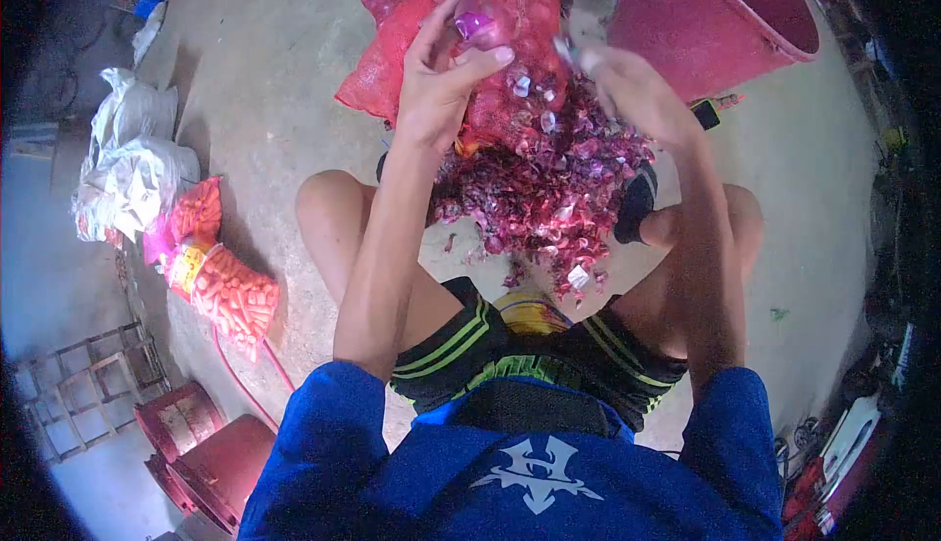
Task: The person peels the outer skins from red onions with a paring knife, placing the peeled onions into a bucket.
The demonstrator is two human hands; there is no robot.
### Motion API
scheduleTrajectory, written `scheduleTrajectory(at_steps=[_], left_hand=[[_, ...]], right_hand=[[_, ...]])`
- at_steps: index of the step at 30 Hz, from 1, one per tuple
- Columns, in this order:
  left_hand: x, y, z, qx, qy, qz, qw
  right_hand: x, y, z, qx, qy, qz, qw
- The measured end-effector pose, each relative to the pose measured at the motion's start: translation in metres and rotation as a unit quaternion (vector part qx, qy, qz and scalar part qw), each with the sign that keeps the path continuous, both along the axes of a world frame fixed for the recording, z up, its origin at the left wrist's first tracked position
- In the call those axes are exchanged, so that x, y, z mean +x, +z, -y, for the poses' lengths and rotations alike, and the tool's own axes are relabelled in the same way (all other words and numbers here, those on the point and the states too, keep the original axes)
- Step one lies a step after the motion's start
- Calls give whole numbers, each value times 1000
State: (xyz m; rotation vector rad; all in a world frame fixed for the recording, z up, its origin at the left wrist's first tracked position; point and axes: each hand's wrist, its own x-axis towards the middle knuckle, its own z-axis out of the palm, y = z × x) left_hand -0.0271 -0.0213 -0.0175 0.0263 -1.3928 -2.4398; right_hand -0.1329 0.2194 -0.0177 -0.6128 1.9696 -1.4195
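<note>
At the upper centre of the frame: one purple onion [485, 22], smooth and shiny, held by the left hand [438, 85], thumb below it and fingers along its left side, above a red mesh sack [387, 69]. Handling, by judgement: light, firm, rounded; slick where the surface shines, the flesh apt to bruise or nick under a hard pinch; best taken around its widest part, fingertips spread, one face left free. Right of it: the right hand [637, 95], blurred, fingers curled, a pale, glinting object [564, 49] at the fingertips; whether this is a blade, and how firmly it is grasped, cannot be told. Beneath the hands, centre: one loose heap of papery purple skins [549, 193], dry and feather-light to judge by look, spread on the concrete floor [814, 213] between the legs, with a few pale scraps among them. Upper right: one large red tub [686, 26], its mouth tilted toward the corner. Left side: white sacks [142, 183], bulky, creased; just below them, one netted bag of orange pieces [233, 291], lying slanted.
</note>
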Motion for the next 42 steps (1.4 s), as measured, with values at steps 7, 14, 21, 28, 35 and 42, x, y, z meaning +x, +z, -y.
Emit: scheduleTrajectory(at_steps=[7,14,21,28,35,42], left_hand=[[-1,1,2,-58,26,6,998],[1,7,6,-170,39,6,985],[5,8,2,-170,6,-24,985],[8,13,17,-26,21,-45,998],[7,3,2,-61,-11,-16,998],[9,6,-3,-25,-13,29,999]], right_hand=[[18,32,-5,33,22,-200,979],[29,46,1,-48,86,-186,978],[28,36,2,-65,94,-249,962],[0,28,-19,-9,72,-285,956],[37,44,8,-131,86,-237,959],[33,23,27,-96,17,-406,908]])
